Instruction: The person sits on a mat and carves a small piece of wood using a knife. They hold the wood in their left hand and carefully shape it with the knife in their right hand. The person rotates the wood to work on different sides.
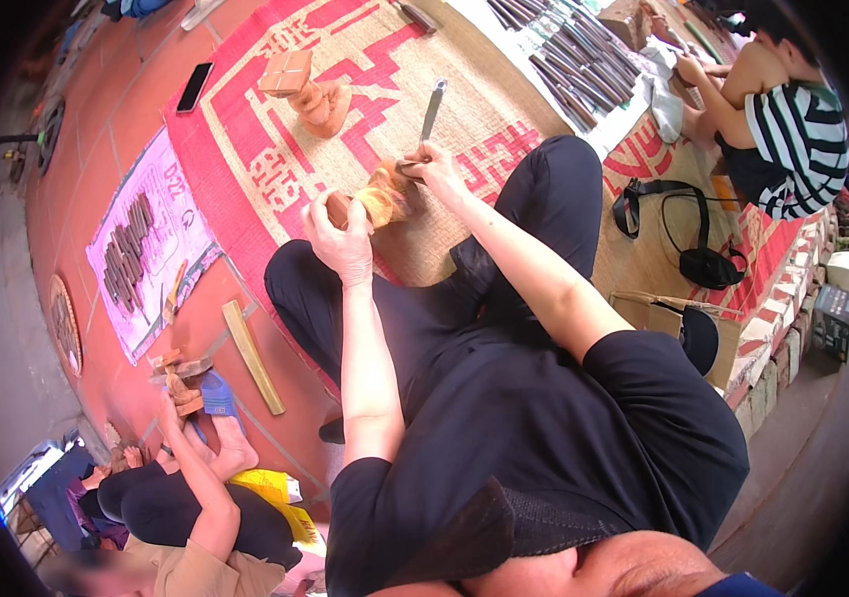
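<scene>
My left hand is closed round the end of a yellow and brown piece, held over the mat between my knees. It looks like carved wood, but its exact kind is hard to make out. On its other side my right hand is closed on a slim grey-bladed hand tool, whose blade points away from me. My right fingers are close to the piece; whether they touch it I cannot tell. Farther off stands an orange-brown carved wooden figure with a square block top.
A red and tan woven mat lies under me. Around it are a black phone, a pink sheet with dark sticks, a wooden strip and several dark-handled tools. People sit at the lower left and upper right. A black strapped bag lies right.
</scene>
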`<state>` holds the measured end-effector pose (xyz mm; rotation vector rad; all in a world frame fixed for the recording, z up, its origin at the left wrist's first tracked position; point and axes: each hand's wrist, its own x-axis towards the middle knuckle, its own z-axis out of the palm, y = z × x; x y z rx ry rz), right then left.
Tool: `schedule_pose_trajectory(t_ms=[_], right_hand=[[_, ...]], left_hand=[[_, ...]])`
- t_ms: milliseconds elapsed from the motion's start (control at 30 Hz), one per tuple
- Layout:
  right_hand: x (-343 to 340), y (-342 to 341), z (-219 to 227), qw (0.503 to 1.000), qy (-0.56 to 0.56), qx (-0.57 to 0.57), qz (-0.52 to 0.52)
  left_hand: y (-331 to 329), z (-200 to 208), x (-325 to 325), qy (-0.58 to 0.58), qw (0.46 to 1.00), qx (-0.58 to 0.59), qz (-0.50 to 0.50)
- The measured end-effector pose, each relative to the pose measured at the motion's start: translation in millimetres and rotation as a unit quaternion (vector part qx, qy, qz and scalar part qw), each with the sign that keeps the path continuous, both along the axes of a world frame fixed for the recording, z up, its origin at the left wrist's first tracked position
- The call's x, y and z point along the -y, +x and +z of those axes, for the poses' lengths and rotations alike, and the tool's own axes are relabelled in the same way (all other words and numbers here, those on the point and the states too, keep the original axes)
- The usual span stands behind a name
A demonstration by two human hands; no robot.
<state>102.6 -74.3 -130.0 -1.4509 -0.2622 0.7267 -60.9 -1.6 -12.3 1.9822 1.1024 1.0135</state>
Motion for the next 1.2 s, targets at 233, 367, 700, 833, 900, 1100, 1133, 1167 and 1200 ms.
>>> schedule_pose_trajectory(t_ms=[233,367,700,833,900,1100,1133,1167,1200], right_hand=[[-3.5,-8.0,-0.2,0.999,-0.032,0.003,0.031],[-3.9,3.3,2.1,0.998,0.027,-0.053,0.015],[-16.1,8.5,15.4,0.997,-0.039,-0.046,0.045],[-32.1,1.6,25.0,0.986,0.086,-0.138,0.035],[-34.4,0.1,10.0,0.991,0.056,-0.114,0.042],[-31.7,14.0,2.7,0.993,-0.023,-0.116,0.024],[-30.7,13.5,3.9,0.99,-0.002,-0.139,0.024],[-29.1,8.1,15.6,0.986,0.02,-0.163,0.026],[-29.2,4.0,23.1,0.981,0.041,-0.187,0.029]], left_hand=[[-0.1,-3.2,0.6,0.003,1.0,-0.006,-0.012],[2.3,-0.4,1.7,0.003,1.0,-0.02,-0.008],[0.2,1.2,3.4,0.036,0.999,-0.022,-0.022],[-0.1,2.6,5.2,0.027,0.999,-0.021,-0.02],[1.7,2.2,4.6,0.031,0.999,-0.016,-0.028],[2.7,2.9,6.3,0.066,0.996,-0.033,-0.044],[3.3,2.5,6.4,0.062,0.997,-0.033,-0.041],[1.7,1.8,5.7,0.04,0.998,-0.02,-0.034],[0.8,1.0,5.5,0.046,0.998,-0.022,-0.035]])
